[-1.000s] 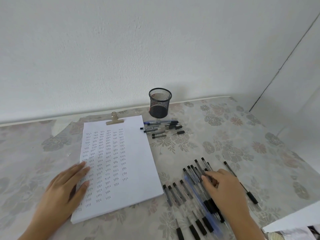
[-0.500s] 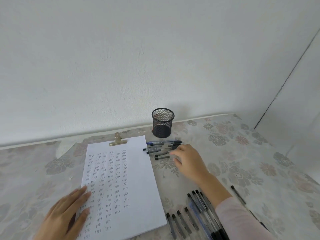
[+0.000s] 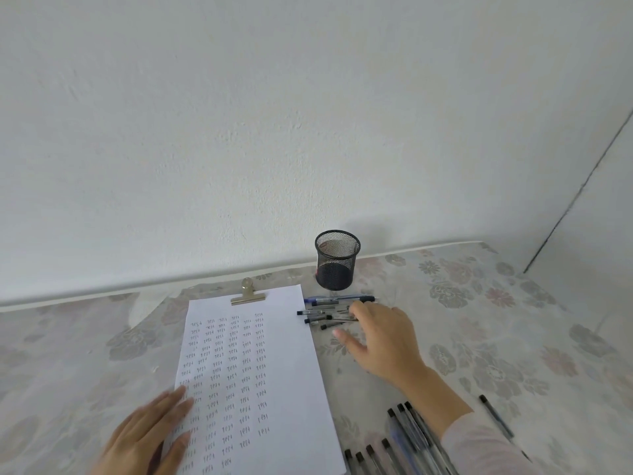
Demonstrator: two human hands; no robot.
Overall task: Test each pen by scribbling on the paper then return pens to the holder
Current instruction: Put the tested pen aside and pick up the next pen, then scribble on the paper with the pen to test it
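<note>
Your right hand [image 3: 383,341] has left the row of pens [image 3: 409,437] at the desk's near edge, where it lay a second ago. It now rests over the small cluster of pens [image 3: 318,315] close to the far edge, and in the last half second only its thumb has spread a little further toward the paper [image 3: 253,371]. Its fingers are stretched and loosely spread, the tips over the right ends of that cluster and the thumb well apart, with nothing visibly gripped. Your left hand [image 3: 150,437] stays flat, fingers straight, pressing the paper's left edge by the desk's near edge. The mesh holder [image 3: 337,265] stands upright at the far edge, just beyond the cluster and your right fingertips. A brass clip [image 3: 248,296] bites the paper's far edge. One lone pen [image 3: 496,416] lies apart toward the right edge of the desk [image 3: 513,337], to the right of your sleeve [image 3: 486,450].
</note>
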